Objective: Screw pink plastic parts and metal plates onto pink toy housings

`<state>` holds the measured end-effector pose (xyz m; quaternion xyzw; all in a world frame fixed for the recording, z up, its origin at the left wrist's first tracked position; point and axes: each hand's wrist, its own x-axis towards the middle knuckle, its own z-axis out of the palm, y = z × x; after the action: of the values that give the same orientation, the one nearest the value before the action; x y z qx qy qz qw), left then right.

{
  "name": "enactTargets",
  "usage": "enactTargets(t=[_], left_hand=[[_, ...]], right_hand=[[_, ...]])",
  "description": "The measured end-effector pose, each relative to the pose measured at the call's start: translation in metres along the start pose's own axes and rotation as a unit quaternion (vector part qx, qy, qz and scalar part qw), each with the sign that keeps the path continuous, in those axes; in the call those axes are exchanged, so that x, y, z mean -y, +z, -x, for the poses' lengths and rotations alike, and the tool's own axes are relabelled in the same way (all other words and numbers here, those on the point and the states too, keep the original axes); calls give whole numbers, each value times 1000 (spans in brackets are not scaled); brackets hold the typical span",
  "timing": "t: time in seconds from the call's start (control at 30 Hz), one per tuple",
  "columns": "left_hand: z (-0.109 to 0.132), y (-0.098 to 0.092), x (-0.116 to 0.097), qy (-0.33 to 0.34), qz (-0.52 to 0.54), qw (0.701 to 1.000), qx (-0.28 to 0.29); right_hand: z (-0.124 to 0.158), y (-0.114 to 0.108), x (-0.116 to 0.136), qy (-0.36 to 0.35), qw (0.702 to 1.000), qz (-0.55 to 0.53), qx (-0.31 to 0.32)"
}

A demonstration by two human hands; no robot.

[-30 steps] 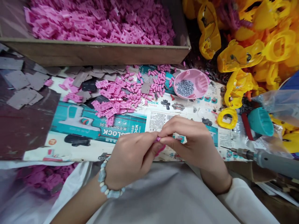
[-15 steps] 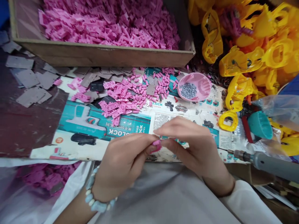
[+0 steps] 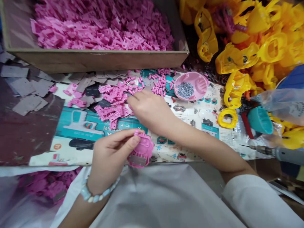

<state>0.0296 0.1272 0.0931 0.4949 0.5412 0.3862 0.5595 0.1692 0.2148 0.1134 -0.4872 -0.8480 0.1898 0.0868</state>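
Left hand (image 3: 110, 156) clamps pink shell (image 3: 142, 148) bearing gray plate (image 3: 137, 161); open right hand (image 3: 148, 109) nears loose pink clips (image 3: 114, 109), box (image 3: 95, 60) still heaped.

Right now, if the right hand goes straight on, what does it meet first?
Likely the pink plastic parts just ahead of the right hand; depth is unclear, so it may pass above them.

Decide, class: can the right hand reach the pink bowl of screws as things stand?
Probably yes. The right hand lies close to the pink bowl, with only loose pink beads between; the left hand is off to the side.
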Motion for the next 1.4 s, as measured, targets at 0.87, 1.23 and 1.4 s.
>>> enactTargets(t=[0.87, 1.23, 1.4], left_hand=[[-19, 29, -7, -199, 284, 938, 10], [-15, 33, 2, -173, 248, 953, 31], [-11, 32, 1, -152, 240, 958, 45]], right_hand=[[110, -1, -64, 17, 995, 42, -93], [108, 0, -49, -14, 964, -39, -263], [111, 5, -24, -78, 962, -64, -254]])
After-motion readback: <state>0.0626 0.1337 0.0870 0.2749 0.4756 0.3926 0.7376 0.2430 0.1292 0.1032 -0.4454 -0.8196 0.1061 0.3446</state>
